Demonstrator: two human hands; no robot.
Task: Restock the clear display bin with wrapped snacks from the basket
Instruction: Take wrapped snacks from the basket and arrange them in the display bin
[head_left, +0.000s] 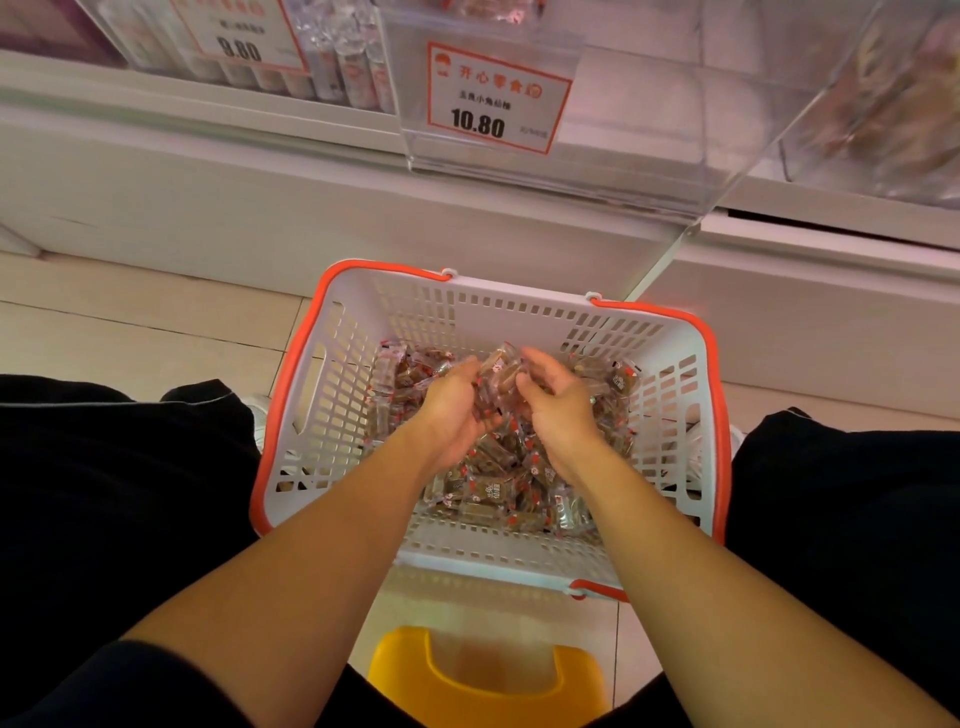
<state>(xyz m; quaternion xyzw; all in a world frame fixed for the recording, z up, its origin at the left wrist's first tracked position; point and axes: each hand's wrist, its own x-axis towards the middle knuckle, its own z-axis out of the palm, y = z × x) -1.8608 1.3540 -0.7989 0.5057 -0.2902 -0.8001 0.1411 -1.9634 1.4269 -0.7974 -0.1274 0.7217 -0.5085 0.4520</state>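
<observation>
Both forearms reach forward and down into the basket (311, 415), wrists close together, palms turned toward each other. The left hand (451, 410) is cupped with fingers curled up under a clump of wrapped snacks (497, 376); the right hand (558, 402) mirrors it, fingers curled inward against the same clump. Together the two hands grasp that handful between them, lifted slightly above the pile.

The snacks in the handful are small oblong pieces in clear wrappers with brown contents; the topmost ones stand roughly on end, long axes pointing up and away from the person. Those in the pile (498, 483) lie at mixed angles, with no common direction.

The basket is white plastic with slotted walls and an orange rim, standing on the tiled floor between the person's knees. The pile covers much of its bottom, thicker toward the middle and right.

Above it, on the shelf, the clear display bin (649, 130) projects forward with a price tag (496, 98) reading 10.80 on its front; what lies inside it cannot be told. A yellow stool (405, 670) sits below the basket, at the near edge of the view.
</observation>
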